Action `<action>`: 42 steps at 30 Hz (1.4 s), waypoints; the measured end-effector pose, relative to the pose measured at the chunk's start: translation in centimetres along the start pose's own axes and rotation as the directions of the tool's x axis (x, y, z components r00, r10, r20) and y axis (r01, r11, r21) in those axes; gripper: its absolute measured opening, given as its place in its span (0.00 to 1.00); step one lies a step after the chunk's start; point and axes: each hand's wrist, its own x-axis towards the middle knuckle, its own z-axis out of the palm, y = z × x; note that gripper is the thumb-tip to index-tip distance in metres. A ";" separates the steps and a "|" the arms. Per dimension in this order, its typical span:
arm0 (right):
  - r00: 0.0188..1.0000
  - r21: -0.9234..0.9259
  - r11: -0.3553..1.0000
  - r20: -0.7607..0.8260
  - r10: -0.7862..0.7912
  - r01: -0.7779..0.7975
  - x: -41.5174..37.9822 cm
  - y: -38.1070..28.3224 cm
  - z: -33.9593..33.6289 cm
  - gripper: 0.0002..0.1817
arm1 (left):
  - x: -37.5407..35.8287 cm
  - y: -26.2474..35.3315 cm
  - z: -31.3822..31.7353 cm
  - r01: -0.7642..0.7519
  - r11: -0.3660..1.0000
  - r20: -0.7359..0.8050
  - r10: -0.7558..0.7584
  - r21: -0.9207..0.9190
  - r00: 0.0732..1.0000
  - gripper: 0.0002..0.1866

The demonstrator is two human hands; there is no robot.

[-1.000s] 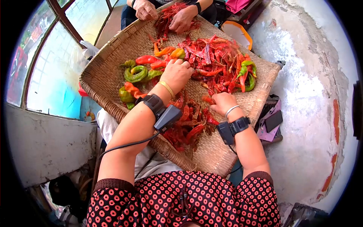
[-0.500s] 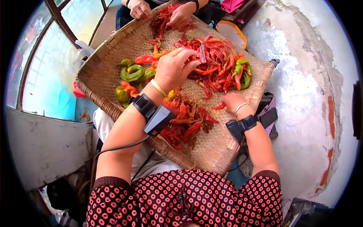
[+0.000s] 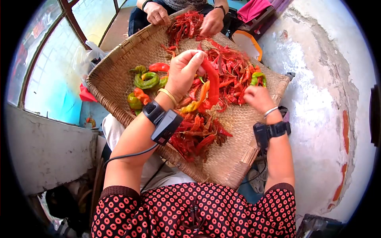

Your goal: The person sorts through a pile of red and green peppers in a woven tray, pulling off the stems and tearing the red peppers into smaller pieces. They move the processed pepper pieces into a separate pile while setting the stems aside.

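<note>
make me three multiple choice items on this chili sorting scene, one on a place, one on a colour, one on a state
1. Where does the group of green peppers lie on the woven tray?
A. on the person's left side
B. at the right corner
C. off the tray, on the floor

2. What colour is the long pepper that the left hand holds?
A. green
B. red
C. purple

3. How is the right hand?
A. raised high above the tray, empty
B. low over the tray by the red chili pile
C. resting in the lap

Answers:
1 A, the green ones sit left of the red piles.
2 B, a red pepper hangs from the closed fingers.
3 B, it is down at the edge of the pile; its grip cannot be made out.
</note>
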 end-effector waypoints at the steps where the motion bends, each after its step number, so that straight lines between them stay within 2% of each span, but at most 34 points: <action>1: 0.983 0.042 0.998 -0.175 0.059 -0.052 0.4 -0.4 -0.8 0.10 | 0.0 -0.3 -0.1 0.032 0.998 0.034 -0.030 -0.058 0.999 0.11; 2: 0.953 -0.061 0.977 -0.240 0.183 -0.203 0.6 -1.2 -1.6 0.11 | 0.1 -0.5 -0.2 0.064 0.991 0.069 -0.056 -0.114 0.996 0.11; 4: 0.953 0.223 0.969 -0.251 0.167 -0.111 0.8 -2.8 -1.0 0.13 | 0.0 -0.6 0.1 0.092 0.990 0.048 -0.087 -0.106 0.995 0.12; 6: 0.996 0.442 0.895 -0.090 -0.023 0.060 0.5 -4.4 1.1 0.14 | -0.1 -0.6 0.2 0.155 0.977 0.042 -0.151 -0.149 0.988 0.12; 7: 0.999 0.531 0.846 -0.013 -0.048 0.047 0.2 -6.0 1.8 0.16 | -0.1 -0.5 0.3 0.165 0.974 0.036 -0.162 -0.155 0.986 0.12; 8: 0.998 0.525 0.849 0.000 -0.064 0.055 0.2 -7.0 2.6 0.15 | -0.2 -0.4 0.2 0.170 0.973 0.034 -0.167 -0.153 0.985 0.12; 10: 0.993 0.659 0.751 0.054 -0.104 0.042 0.4 -7.4 4.2 0.17 | -0.2 -0.4 0.3 0.246 0.935 0.055 -0.239 -0.255 0.969 0.13; 11: 0.994 0.656 0.754 0.050 -0.095 0.039 0.3 -7.2 4.7 0.17 | -0.1 -0.5 0.1 0.277 0.932 0.091 -0.263 -0.233 0.961 0.15; 13: 0.992 0.742 0.667 0.120 -0.028 -0.071 0.2 -6.6 4.8 0.16 | 0.2 -0.8 -0.1 0.337 0.889 0.053 -0.338 -0.311 0.940 0.16; 14: 0.993 0.736 0.673 0.120 -0.022 -0.074 -0.1 -6.4 4.3 0.16 | 0.2 -0.7 -0.2 0.357 0.869 0.027 -0.371 -0.342 0.928 0.16; 15: 0.998 0.746 0.663 0.057 0.020 -0.056 -0.3 -6.3 3.4 0.15 | 0.4 -0.5 -0.1 0.389 0.880 -0.028 -0.411 -0.272 0.911 0.16; 16: 0.998 0.756 0.654 -0.006 0.061 -0.036 -0.5 -5.9 2.6 0.13 | 0.5 -0.9 -0.4 0.387 0.879 -0.023 -0.409 -0.278 0.912 0.16; 17: 0.995 0.735 0.678 -0.079 0.059 0.018 -0.7 -4.9 2.1 0.10 | 0.7 -1.9 -0.9 0.417 0.904 0.021 -0.417 -0.088 0.909 0.15; 18: 0.985 0.775 0.630 -0.145 0.098 0.052 -1.0 -5.1 0.9 0.09 | 0.8 -2.7 -1.1 0.423 0.900 0.062 -0.431 0.106 0.900 0.14; 19: 0.982 0.754 0.656 -0.150 0.113 0.040 -1.1 -4.0 0.1 0.09 | 0.6 -3.2 -1.0 0.305 0.891 0.099 -0.355 0.338 0.930 0.13; 20: 0.980 0.733 0.679 -0.155 0.126 0.029 -1.1 -2.5 -0.8 0.08 | 0.2 -4.0 -1.2 0.063 0.781 0.143 -0.193 0.622 0.971 0.11; 21: 0.970 0.745 0.666 -0.148 0.192 -0.018 -1.0 -1.4 -1.5 0.09 | -0.1 -3.8 -1.0 -0.044 0.689 0.208 -0.156 0.724 0.966 0.10; 22: 0.957 0.758 0.649 -0.139 0.255 -0.063 -0.8 -0.1 -2.2 0.09 | -0.5 -3.6 -0.8 -0.153 0.576 0.274 -0.129 0.803 0.953 0.09; 23: 0.945 0.735 0.675 -0.172 0.277 -0.064 -0.4 2.4 -2.0 0.09 | -0.9 -3.5 -0.4 -0.160 0.509 0.275 -0.158 0.846 0.948 0.09; 26: 0.916 0.745 0.640 -0.100 0.387 -0.189 0.2 4.4 -3.7 0.11 | -1.3 -4.4 -0.4 -0.201 0.427 0.301 -0.182 0.882 0.936 0.10; 28: 0.910 0.749 0.623 -0.066 0.409 -0.226 0.9 6.1 -4.2 0.12 | -1.5 -4.9 -0.5 -0.201 0.425 0.299 -0.178 0.883 0.938 0.10; 30: 0.903 0.754 0.602 -0.027 0.428 -0.263 1.9 7.7 -3.8 0.13 | -1.6 -5.4 -0.8 -0.242 0.350 0.329 -0.218 0.905 0.919 0.10; 32: 0.748 0.480 0.793 -0.348 0.565 -0.375 2.7 9.6 -2.3 0.15 | -1.7 -5.6 -0.8 -0.237 0.345 0.328 -0.236 0.908 0.915 0.10; 33: 0.716 0.114 0.936 -0.615 0.329 -0.332 2.9 11.0 -1.0 0.17 | -1.7 -5.6 -0.7 -0.240 0.330 0.324 -0.232 0.913 0.917 0.10; 35: 0.855 0.133 0.955 -0.424 0.297 -0.266 1.9 4.5 -1.2 0.15 | -1.7 -5.3 -0.6 -0.239 0.307 0.316 -0.233 0.921 0.920 0.10; 36: 0.943 0.065 0.993 -0.312 0.116 -0.100 1.6 2.5 0.0 0.12 | -1.6 -4.8 -0.4 -0.226 0.249 0.288 -0.250 0.942 0.924 0.09; 37: 0.991 0.025 0.999 -0.127 -0.037 0.040 1.4 1.1 1.5 0.12 | -1.5 -4.6 -0.3 -0.214 0.188 0.260 -0.267 0.958 0.928 0.09; 38: 0.994 -0.125 0.989 0.080 -0.072 0.082 0.9 -1.0 2.2 0.13 | -1.4 -4.7 -0.6 -0.215 0.176 0.258 -0.275 0.961 0.926 0.09; 39: 0.991 -0.259 0.961 0.112 -0.073 0.100 0.5 -2.2 3.6 0.13 | -1.4 -4.9 -0.9 -0.276 0.100 0.289 -0.160 0.956 0.944 0.09; 40: 0.983 -0.301 0.942 0.146 -0.110 0.150 0.5 -2.6 4.9 0.13 | -1.3 -5.2 -1.2 -0.328 0.016 0.329 -0.043 0.944 0.943 0.08; 42: 0.983 -0.379 0.913 0.154 -0.100 0.153 -0.1 -3.1 6.3 0.13 | -1.3 -5.6 -1.9 -0.314 -0.044 0.309 -0.084 0.948 0.947 0.11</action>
